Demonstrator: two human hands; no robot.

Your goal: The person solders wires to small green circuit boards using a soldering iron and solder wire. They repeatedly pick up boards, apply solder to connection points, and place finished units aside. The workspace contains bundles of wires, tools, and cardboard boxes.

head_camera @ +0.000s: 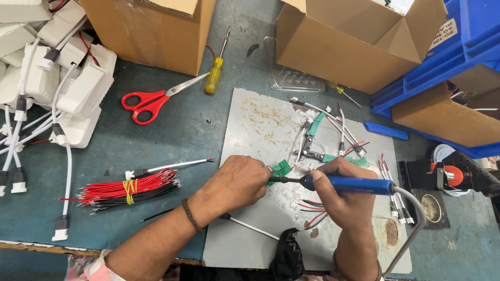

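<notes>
left hand (pixel 240 182): closed on a small green circuit board (pixel 280 170), pinching it at its left edge, wrist resting on the grey work plate (pixel 260 125)
right hand (pixel 341 195): wrapped tight round the blue handle of a soldering iron (pixel 346 183), tip pointing left and touching the board's near edge
circuit board place: mid plate, between the two hands, slightly tilted
iron cord (pixel 411 229): grey, loops from the handle's right end down to the near edge
pliers (pixel 311 138): green grips, lying on the plate just beyond the right hand, loose white and red leads tangled over them
loose leads right (pixel 388 179): white with red tips, just right of the right hand, close to the iron's handle
wire bundle (pixel 127 188): red and black, tied with yellow band, on the worktop (pixel 156 135) left of the left forearm, well apart from the board
single white lead (pixel 172 166): just beyond the bundle
scissors (pixel 153 100): red handles, far left of plate
screwdriver (pixel 216 73): yellow handle, leaning against the left cardboard box (pixel 151 31)
right cardboard box (pixel 354 41): open, at the plate's far edge
white casings (pixel 57 67): piled far left with white cables hanging down
blue crate (pixel 442 67): far right, holds another carton
iron stand (pixel 453 174): black with orange part, right of the plate
black cloth (pixel 289 255): near edge between the forearms
in the way: nothing between iron tip and board; leads crowd the right side
</notes>
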